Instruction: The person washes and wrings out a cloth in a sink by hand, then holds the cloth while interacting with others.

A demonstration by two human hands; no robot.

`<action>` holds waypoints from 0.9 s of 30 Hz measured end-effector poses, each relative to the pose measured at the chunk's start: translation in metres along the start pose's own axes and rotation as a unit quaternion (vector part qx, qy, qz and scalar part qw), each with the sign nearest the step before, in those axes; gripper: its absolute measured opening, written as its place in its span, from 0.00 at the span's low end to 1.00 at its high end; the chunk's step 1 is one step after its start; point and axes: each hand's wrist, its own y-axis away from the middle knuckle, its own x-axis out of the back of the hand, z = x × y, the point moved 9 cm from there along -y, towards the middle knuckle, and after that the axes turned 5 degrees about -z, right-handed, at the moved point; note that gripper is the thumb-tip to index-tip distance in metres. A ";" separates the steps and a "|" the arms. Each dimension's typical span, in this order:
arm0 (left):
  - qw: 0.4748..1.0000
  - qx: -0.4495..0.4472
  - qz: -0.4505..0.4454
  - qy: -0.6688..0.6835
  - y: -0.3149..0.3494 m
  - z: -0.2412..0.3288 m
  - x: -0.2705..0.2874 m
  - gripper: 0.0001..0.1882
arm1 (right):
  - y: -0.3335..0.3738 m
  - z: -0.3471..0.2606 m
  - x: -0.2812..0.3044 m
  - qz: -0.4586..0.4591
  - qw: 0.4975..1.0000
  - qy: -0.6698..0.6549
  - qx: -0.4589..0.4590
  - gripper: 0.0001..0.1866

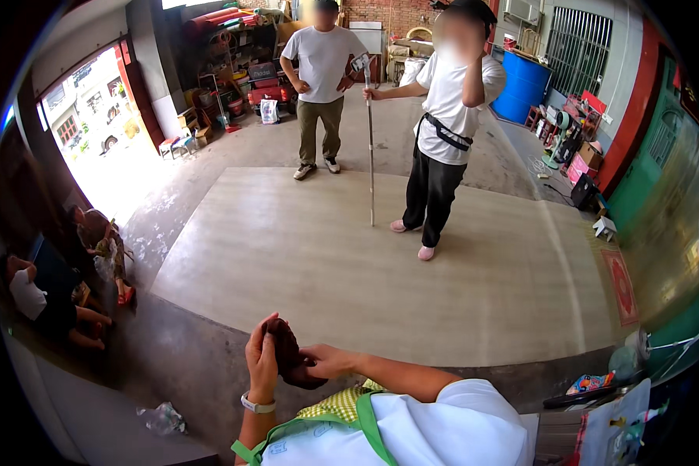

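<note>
A dark reddish-brown thing (286,346) with a bumpy, ridged edge is held up in front of my body; its exact kind I cannot make out. My left hand (261,359) grips its left side, fingers pointing up and thumb against it. A pale band circles that wrist. From the right, my right hand (328,363) reaches across and closes on its lower part. Some of those fingers are hidden behind the thing. Below my hands is a yellow checked apron (335,407) with green trim.
Ahead lies a large pale floor sheet (311,264). One person (452,116) stands on it holding a pole (371,155); another person (318,70) stands at its far edge. Two people sit at the left. A crumpled clear plastic bag (161,419) lies at lower left.
</note>
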 end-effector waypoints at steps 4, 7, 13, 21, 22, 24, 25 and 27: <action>0.999 -0.001 -0.040 -0.004 -0.006 0.010 -0.009 0.16 | 0.018 -0.050 0.016 0.076 0.992 0.087 0.059 0.21; 0.998 0.007 -0.060 -0.035 -0.007 0.005 -0.015 0.16 | 0.020 -0.061 0.019 0.056 0.990 0.114 0.068 0.19; 0.994 0.028 -0.109 -0.004 -0.006 0.001 -0.034 0.15 | 0.025 -0.045 0.020 0.117 0.985 0.073 0.103 0.15; 0.988 0.053 -0.145 0.005 -0.010 -0.024 -0.048 0.16 | 0.050 -0.036 0.033 0.202 0.971 0.025 0.123 0.12; 0.987 0.072 -0.141 0.036 -0.012 -0.026 -0.053 0.16 | 0.055 -0.033 0.037 0.218 0.968 0.013 0.123 0.11; 0.987 0.065 -0.145 0.024 -0.012 -0.016 -0.065 0.15 | 0.065 -0.026 0.038 0.239 0.962 -0.017 0.128 0.10; 0.987 0.057 -0.150 0.011 -0.012 -0.013 -0.071 0.15 | 0.071 -0.021 0.041 0.260 0.955 -0.045 0.134 0.10; 0.985 0.051 -0.162 -0.026 -0.017 -0.023 -0.076 0.15 | 0.081 -0.014 0.043 0.276 0.953 -0.034 0.121 0.11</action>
